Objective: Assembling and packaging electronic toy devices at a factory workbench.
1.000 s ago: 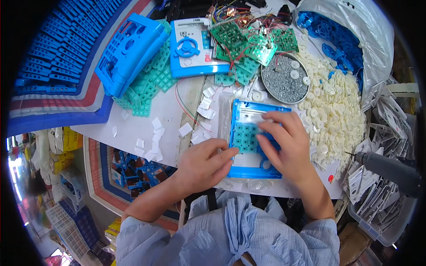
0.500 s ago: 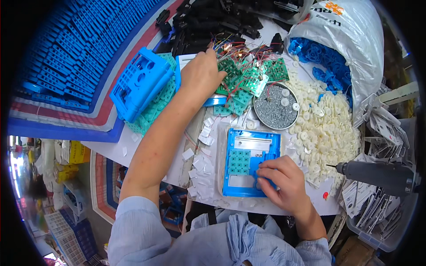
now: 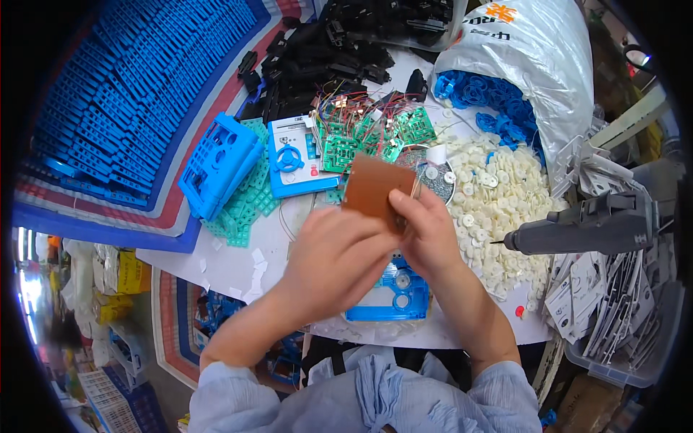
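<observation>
Desk (image 3: 227,268): near edge passes just beside the blue case (image 3: 393,290); more open room lies left of the case.
Brown board (image 3: 375,184): held above the case's far part.
Right hand (image 3: 432,234): fingers pinch the board.
Left hand (image 3: 336,252): above the case's left side, blurred; I cannot tell if its fingers grip.
Obstacles: cream discs (image 3: 498,234) right of the case, circuit boards (image 3: 343,151) beyond it.
Change: half second ago, left hand reached beyond the case; now it is back.

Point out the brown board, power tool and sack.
Brown board (image 3: 375,187), head view: middle of its face.
Power tool (image 3: 581,232), head view: its body.
Sack (image 3: 535,56), head view: its outer side.
</observation>
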{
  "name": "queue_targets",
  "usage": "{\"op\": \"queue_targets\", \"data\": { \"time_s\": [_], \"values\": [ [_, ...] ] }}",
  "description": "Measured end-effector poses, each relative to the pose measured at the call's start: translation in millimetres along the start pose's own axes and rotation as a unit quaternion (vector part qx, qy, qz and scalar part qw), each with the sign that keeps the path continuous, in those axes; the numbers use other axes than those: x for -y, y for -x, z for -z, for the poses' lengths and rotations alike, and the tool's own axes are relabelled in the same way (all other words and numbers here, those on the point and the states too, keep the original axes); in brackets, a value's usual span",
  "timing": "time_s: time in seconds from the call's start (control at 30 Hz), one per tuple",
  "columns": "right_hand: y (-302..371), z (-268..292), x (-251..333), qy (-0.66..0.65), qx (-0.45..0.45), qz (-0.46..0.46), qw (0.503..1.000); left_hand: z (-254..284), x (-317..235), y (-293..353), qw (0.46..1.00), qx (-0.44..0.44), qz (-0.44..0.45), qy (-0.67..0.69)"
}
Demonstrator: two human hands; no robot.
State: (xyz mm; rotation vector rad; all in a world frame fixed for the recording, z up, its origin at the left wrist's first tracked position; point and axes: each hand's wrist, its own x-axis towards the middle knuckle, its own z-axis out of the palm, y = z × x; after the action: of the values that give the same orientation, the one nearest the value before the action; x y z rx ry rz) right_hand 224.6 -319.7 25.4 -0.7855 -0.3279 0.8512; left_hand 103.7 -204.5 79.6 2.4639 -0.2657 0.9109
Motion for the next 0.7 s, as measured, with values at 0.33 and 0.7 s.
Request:
{"op": "queue_targets", "data": {
  "time_s": [0.33,0.7],
  "values": [
    [24,-11,-17,0.181,0.05,-0.023,0.982,-3,10,76,0.794,-0.114,0.408,0.436],
    [48,0,-22,0.002,-0.024,-0.08,0.996,-10,13,89,0.668,-0.236,0.422,0.565]
  ]
}}
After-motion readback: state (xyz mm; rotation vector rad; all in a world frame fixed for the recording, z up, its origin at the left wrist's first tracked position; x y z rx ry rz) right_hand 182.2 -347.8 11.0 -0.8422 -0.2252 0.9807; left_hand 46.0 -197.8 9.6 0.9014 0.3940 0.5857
